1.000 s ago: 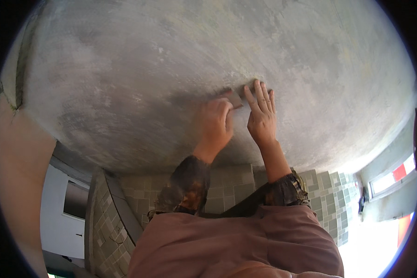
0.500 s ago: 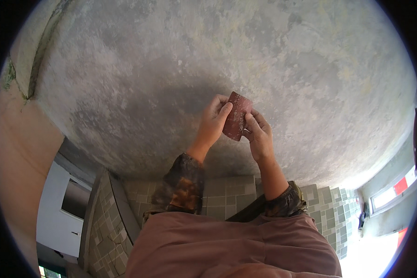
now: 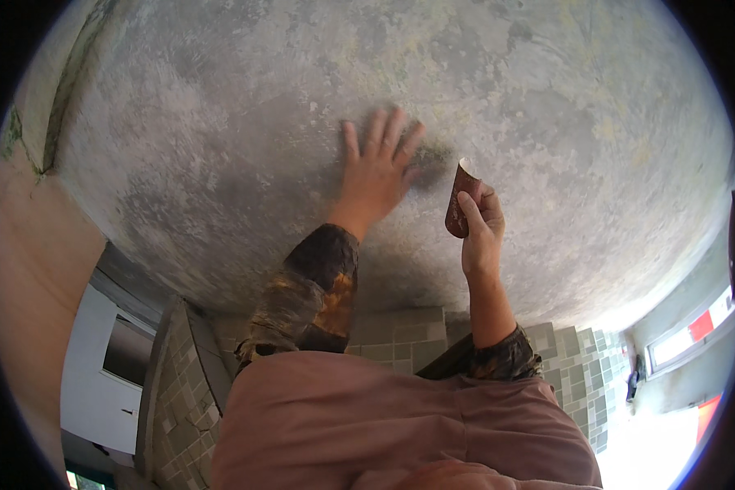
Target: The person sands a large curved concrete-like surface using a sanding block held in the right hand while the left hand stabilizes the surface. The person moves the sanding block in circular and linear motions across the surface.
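A reddish-brown, curled sheet of sandpaper (image 3: 459,211) is gripped in my right hand (image 3: 485,224), its thumb pressed on the near face. The sheet bends into a half-tube, with a pale inner side at the top and whitish dust on the outside. It is held in front of the mottled grey wall (image 3: 245,90). To its left, my left hand (image 3: 377,167) has its fingers spread, palm toward the wall. It appears to lie on the wall and holds nothing.
Patches of scraped, flaking paint cover the wall. Tiled floor (image 3: 404,333) lies below, with a white door (image 3: 102,376) at the lower left. A window with red panels (image 3: 702,327) is at the right. A peach-coloured wall (image 3: 37,269) stands on the left.
My left hand has let go of the sandpaper and moved up to the wall, fingers spreading. My right hand has shifted slightly right with the sheet, which is now more curled.
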A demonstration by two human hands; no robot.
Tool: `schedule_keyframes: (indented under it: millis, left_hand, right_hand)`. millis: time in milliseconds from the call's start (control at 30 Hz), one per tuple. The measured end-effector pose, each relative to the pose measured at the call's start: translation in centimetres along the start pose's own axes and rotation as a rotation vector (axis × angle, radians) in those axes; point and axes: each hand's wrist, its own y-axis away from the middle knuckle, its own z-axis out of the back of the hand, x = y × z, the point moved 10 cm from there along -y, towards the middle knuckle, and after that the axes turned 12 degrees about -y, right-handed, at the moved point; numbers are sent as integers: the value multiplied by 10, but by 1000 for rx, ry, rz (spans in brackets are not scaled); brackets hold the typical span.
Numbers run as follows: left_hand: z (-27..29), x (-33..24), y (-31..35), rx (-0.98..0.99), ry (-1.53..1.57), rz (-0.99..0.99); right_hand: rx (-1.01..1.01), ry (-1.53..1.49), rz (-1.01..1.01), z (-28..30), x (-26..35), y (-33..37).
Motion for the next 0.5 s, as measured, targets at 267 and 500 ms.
schedule_keyframes:
  millis: [267, 500]
  left_hand:
    - [11, 43, 8, -199, 25, 140]
    - [23, 94, 20, -289, -94, 370]
  right_hand:
    - [-9, 116, 134, 4, 1, -1]
    - [-98, 215, 133, 27, 2, -6]
